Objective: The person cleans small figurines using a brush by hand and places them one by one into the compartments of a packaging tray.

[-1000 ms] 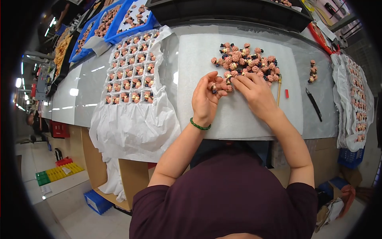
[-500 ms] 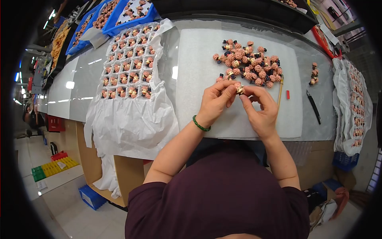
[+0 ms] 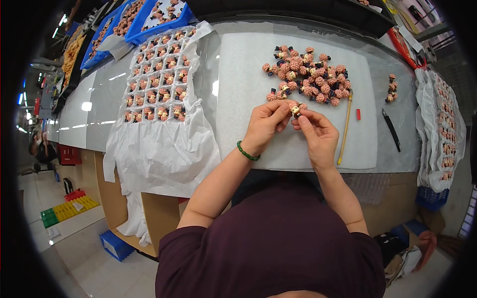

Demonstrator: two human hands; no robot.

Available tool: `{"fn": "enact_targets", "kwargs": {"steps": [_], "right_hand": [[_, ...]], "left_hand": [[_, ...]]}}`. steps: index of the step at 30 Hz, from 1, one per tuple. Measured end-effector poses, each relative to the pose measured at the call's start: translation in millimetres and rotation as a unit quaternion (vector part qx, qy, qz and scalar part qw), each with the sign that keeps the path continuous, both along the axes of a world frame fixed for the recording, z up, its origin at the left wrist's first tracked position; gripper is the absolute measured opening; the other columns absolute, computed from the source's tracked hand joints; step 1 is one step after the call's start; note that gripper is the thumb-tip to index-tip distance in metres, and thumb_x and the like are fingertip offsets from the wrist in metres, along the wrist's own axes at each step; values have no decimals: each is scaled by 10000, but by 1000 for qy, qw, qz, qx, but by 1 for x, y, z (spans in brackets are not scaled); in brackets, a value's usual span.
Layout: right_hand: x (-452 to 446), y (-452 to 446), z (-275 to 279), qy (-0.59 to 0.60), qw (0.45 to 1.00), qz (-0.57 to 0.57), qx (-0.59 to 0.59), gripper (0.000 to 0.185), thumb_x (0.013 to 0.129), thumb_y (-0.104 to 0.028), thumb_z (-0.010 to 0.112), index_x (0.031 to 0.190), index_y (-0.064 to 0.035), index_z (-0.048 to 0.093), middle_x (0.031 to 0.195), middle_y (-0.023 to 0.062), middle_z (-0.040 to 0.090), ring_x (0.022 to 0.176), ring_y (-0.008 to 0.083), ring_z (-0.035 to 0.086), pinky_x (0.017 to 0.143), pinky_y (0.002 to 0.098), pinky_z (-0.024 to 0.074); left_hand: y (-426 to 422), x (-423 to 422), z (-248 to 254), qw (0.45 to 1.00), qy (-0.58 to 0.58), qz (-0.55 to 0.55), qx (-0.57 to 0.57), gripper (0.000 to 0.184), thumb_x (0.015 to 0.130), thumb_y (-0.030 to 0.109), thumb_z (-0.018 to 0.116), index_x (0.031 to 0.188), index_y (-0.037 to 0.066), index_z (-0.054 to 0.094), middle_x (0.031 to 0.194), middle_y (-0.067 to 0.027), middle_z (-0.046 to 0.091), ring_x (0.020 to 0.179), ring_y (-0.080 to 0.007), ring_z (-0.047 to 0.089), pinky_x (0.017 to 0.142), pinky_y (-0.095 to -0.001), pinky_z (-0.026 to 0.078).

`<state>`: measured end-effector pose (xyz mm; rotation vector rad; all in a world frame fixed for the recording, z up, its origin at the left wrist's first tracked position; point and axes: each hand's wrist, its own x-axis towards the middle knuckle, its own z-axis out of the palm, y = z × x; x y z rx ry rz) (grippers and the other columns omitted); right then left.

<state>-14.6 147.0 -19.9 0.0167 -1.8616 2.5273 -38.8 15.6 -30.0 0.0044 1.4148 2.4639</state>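
Observation:
A small figurine (image 3: 296, 110) with pink curly hair and a pale face is held between both hands, over the white foam sheet (image 3: 238, 64). My left hand (image 3: 268, 124), with a green bracelet at its wrist, pinches the figurine from the left. From the right, the fingertips of my right hand (image 3: 319, 135) close on the same figurine. Just beyond the hands lies a loose pile of similar figurines (image 3: 318, 77) with pink curls and dark parts. A thin wooden stick (image 3: 346, 126) lies to the right of the right hand.
Left stands a white divided tray (image 3: 160, 74) of figurines on crumpled paper. Blue bins (image 3: 161, 31) are at the back left, a black crate (image 3: 298, 15) at the back. Right lie a red piece (image 3: 358, 114), a black pen-like tool (image 3: 391, 130), a few figurines (image 3: 392, 88) and another filled tray (image 3: 447, 129).
Both hands have come together, lifting one figurine off the pile's near edge. The right hand has turned and drawn closer to the body. The camera view has shifted slightly.

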Motion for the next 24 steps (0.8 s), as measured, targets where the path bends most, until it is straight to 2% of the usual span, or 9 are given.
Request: {"fn": "enact_targets", "kwargs": {"steps": [4,10,13,22,24], "right_hand": [[0,2,-1,-4,1000,-4,4,212,782,-3,535,986,49,509,909,108,562,770,138,561,707,235,461],[2,5,-7,138,983,-40,112,342,736,75,552,1062,43,455,962,107,537,867,137,531,770,240,436],[1,6,-10,171,975,-49,135,385,725,93,554,1088,41,436,974,109,530,892,139,521,782,242,429],[1,5,-6,193,966,-68,156,373,744,71,542,1098,44,431,966,101,525,880,141,519,777,234,421],[1,6,-6,190,968,-67,151,356,750,63,539,1092,45,438,964,98,524,871,140,520,773,232,421]], "left_hand": [[1,0,8,999,-17,-6,27,207,838,150,481,961,11,575,649,30,497,530,-33,382,468,-153,305],[0,2,8,999,23,-8,21,200,813,100,509,980,4,564,695,16,520,571,-33,400,506,-160,327],[-1,2,3,998,34,-7,43,272,804,54,507,1069,-7,504,832,-17,546,655,-52,429,566,-180,350],[-3,-1,5,998,28,-31,45,326,791,15,502,1115,3,463,978,-73,551,780,-74,502,652,-176,381],[-2,-3,11,992,8,-13,123,320,787,4,498,1105,1,467,1026,-85,526,799,-93,511,690,-189,393]]}}
